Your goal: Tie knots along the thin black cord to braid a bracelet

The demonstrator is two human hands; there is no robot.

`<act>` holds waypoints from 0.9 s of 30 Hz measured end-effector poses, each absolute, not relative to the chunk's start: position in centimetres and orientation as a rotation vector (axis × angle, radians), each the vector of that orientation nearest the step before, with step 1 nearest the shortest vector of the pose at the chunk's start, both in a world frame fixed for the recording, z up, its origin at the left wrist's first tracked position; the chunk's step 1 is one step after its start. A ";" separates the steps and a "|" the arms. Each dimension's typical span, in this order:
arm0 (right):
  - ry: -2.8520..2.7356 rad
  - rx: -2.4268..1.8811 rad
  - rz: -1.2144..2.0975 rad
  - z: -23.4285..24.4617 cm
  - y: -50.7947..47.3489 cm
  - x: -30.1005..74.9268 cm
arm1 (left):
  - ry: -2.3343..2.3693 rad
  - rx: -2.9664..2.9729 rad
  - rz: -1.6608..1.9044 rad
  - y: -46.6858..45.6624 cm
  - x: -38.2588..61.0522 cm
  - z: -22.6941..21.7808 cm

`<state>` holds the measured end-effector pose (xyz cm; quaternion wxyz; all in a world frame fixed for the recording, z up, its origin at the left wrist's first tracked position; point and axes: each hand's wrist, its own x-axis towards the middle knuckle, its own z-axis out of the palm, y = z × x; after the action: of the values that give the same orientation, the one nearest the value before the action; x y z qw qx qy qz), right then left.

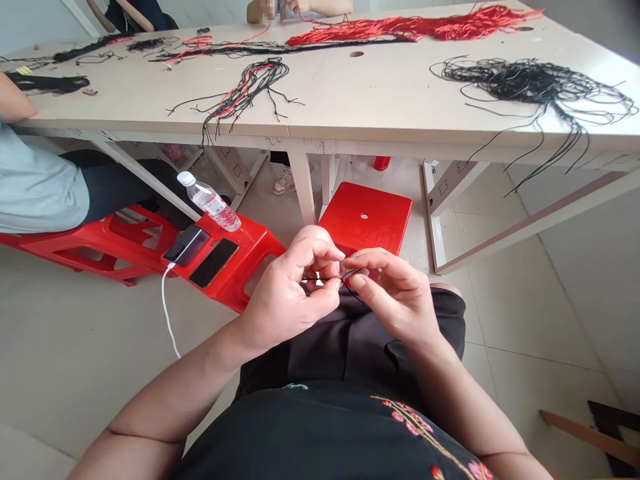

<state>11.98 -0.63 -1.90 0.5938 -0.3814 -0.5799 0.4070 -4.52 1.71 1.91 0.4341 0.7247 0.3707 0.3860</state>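
Above my lap, my left hand pinches a thin black cord between thumb and fingers. Close beside it, my right hand has thumb and index finger closed on the same cord, and a loose end hangs below the fingertips. The two hands nearly touch, and the fingers hide most of the cord. Beyond them on the table lie a bundle of black cords with some red and a large tangle of black cord.
A long table spans the far side, bearing a red cord heap. A red stool stands beyond my hands. At left, another stool holds a water bottle, a phone and a charging device. Other people sit left and across.
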 end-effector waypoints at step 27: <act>-1.713 -1.054 -0.044 -1.3 -1.0 10.8 | 0.865 1.689 1.022 1.8 -3.8 2.3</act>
<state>10.83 -0.97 -1.32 0.5353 -0.4425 -0.7193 -0.0184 -3.76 1.83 2.27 0.4734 0.6902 0.3535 0.4177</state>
